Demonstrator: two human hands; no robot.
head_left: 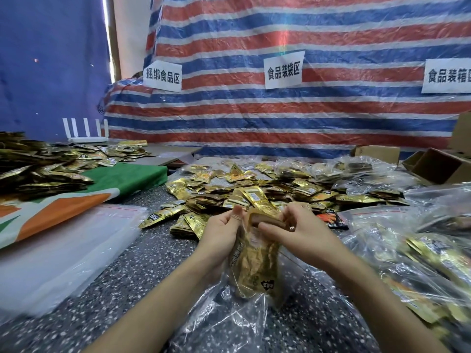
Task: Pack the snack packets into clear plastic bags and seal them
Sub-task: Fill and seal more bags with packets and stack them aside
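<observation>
As left hand (224, 230), right hand (298, 228) grip it, clear bag (229, 314) (packets (254, 263) inside) between

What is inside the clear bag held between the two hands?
Gold snack packets, stacked upright in the clear bag. Left hand and right hand grip its mouth, covering it; the packet count is hidden.

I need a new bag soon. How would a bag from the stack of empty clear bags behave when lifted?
Probably floppy and light: the stack of empty clear bags lies thin and flat. Likely slippery: its sheets look glossy, so neighbours may follow.
</observation>
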